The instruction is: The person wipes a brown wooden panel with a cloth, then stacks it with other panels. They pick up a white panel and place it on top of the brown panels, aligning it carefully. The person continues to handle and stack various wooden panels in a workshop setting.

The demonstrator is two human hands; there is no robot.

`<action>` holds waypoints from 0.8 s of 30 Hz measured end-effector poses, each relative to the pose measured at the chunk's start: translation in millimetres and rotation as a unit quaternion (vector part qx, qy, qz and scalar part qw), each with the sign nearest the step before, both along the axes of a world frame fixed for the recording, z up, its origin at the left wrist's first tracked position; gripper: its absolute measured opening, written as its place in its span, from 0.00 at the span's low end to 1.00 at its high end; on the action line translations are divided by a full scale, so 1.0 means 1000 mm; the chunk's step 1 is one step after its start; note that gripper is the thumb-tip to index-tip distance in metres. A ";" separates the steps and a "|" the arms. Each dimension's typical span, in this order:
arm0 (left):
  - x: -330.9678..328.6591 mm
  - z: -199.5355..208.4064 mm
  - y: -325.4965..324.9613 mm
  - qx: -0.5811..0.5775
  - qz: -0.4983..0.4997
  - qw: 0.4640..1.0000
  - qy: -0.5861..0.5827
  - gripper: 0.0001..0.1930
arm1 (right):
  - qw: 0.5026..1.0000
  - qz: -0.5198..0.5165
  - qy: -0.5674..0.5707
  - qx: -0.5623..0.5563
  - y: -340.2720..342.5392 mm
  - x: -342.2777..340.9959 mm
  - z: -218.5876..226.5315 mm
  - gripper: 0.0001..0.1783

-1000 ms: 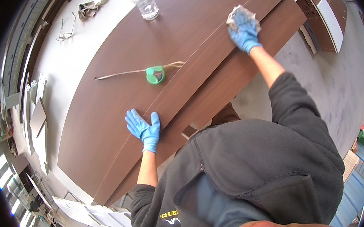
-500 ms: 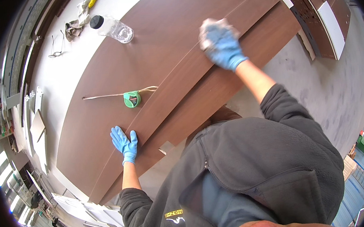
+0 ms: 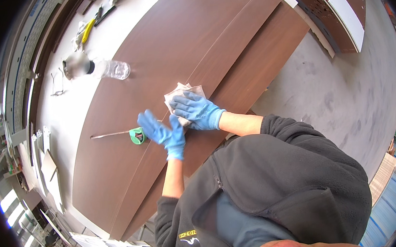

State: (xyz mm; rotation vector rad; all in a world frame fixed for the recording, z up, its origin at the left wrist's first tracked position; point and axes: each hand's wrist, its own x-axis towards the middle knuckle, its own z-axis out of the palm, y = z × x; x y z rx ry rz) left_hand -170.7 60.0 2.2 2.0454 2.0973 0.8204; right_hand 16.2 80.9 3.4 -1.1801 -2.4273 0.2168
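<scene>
Right hand: on cloth, on panel | left hand: left of cloth | tape measure: on panel, left of left hand | bottle: on panel, beyond tape measure | glasses: left of bottle

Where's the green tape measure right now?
In the head view, the green tape measure lies left of centre on the brown panel, immediately left of the left hand and below the clear bottle.

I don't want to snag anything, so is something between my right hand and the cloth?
Nothing visible: your right hand rests on the pale cloth. Your left hand is beside it, with the green tape measure further left.
</scene>
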 end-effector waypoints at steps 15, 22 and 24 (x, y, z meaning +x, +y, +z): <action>0.088 -0.016 0.056 -0.083 -0.062 0.986 0.133 0.39 | 0.939 -0.305 -0.104 0.119 0.269 0.493 -0.014 0.16; 0.090 -0.017 0.058 -0.090 -0.065 0.980 0.163 0.38 | 0.891 -0.391 0.218 0.068 0.272 0.564 0.018 0.25; 0.092 -0.016 0.059 -0.089 -0.067 0.980 0.162 0.38 | 0.953 -0.261 0.116 0.098 0.240 0.486 0.030 0.25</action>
